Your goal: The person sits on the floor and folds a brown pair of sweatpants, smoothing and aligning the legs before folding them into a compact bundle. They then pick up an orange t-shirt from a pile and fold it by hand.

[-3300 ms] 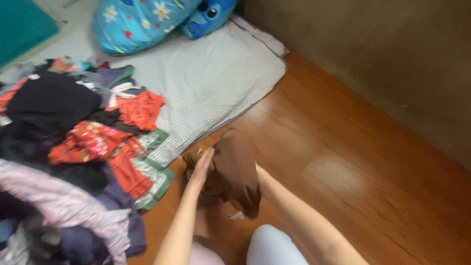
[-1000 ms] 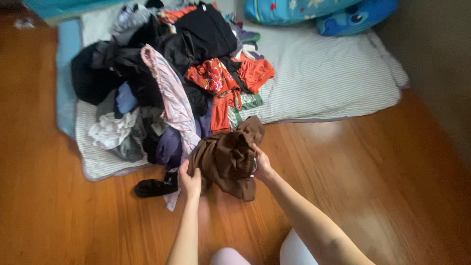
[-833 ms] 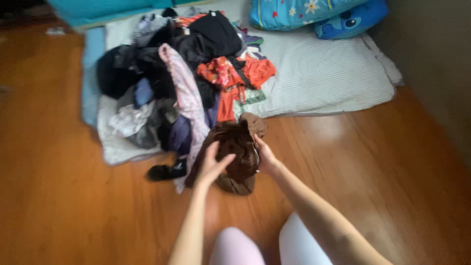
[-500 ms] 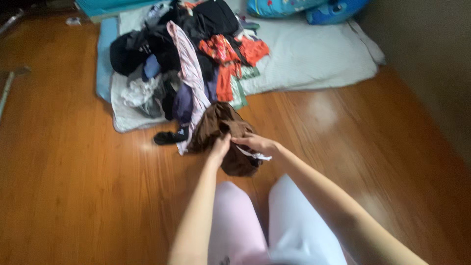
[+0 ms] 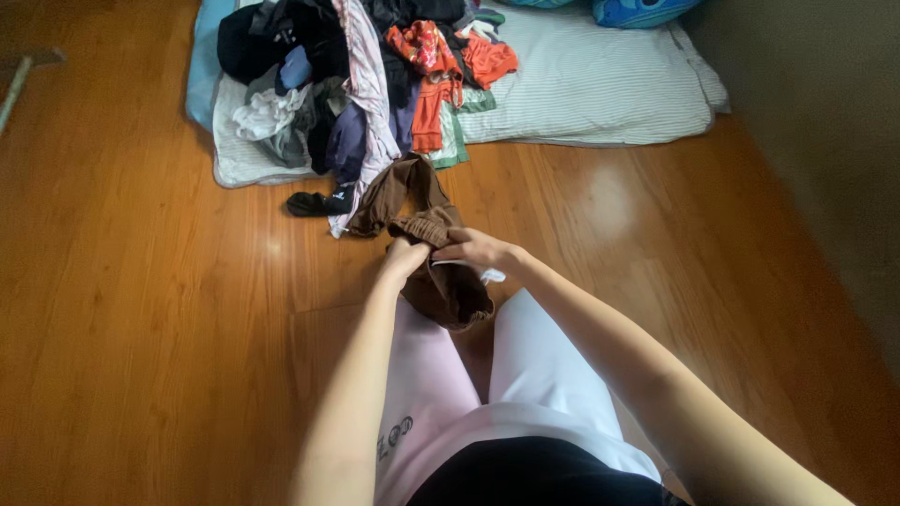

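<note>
Fingers of both hands are closed on the brown garment; bare wooden floor is seen leftward, fingertips hidden by cloth.

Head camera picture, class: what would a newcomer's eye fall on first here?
First, the brown garment bunched at centre, gripped by the left hand and the right hand above the person's pale trousers. Next, the heap of mixed clothes on a striped mat at the top, with a black sock on the wooden floor beside it.

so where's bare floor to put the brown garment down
Bare wooden floor lies left of the left hand, below the black sock. More lies right of the right hand, below the striped mat. The clothes pile ahead is crowded.
</note>
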